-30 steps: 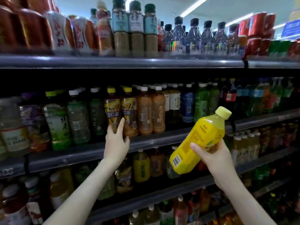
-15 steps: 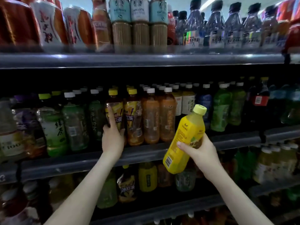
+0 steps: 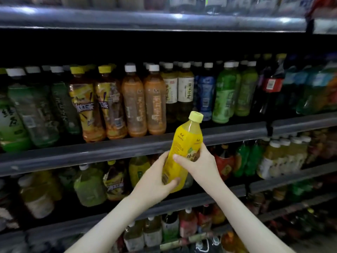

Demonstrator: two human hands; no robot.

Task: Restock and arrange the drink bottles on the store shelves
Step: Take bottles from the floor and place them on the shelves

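Directly behind the grip: grey shelf rail [image 3: 113,150], running across at mid-bottle height. Up-left of the grip: two orange-brown tea bottles [image 3: 144,106] with white caps, then yellow-capped iced tea bottles [image 3: 91,108] further left. Up-right: pale-label bottles, a blue one, then green bottles [image 3: 231,92]. Just left of the grip on the shelf below: a yellow-green bottle [image 3: 139,168]. Just right: a red-label bottle [image 3: 223,162]. More rows below, blurred.

Versus half a second ago: left hand [image 3: 155,179] off the yellow-capped tea on the shelf, now on the yellow bottle [image 3: 186,136]. Bottle less tilted, near upright, and lower against the middle row. View dropped too, top shelf mostly cut off.

Grip now: both hands on the one bottle. Left wraps the lower body from the left, thumb across the front near the base. Right hand [image 3: 202,165] wraps the label area from the right, thumb across the front, fingers round the back. Bottle off the shelf, in front of the rail, cap [image 3: 196,116] up, leaning slightly right.
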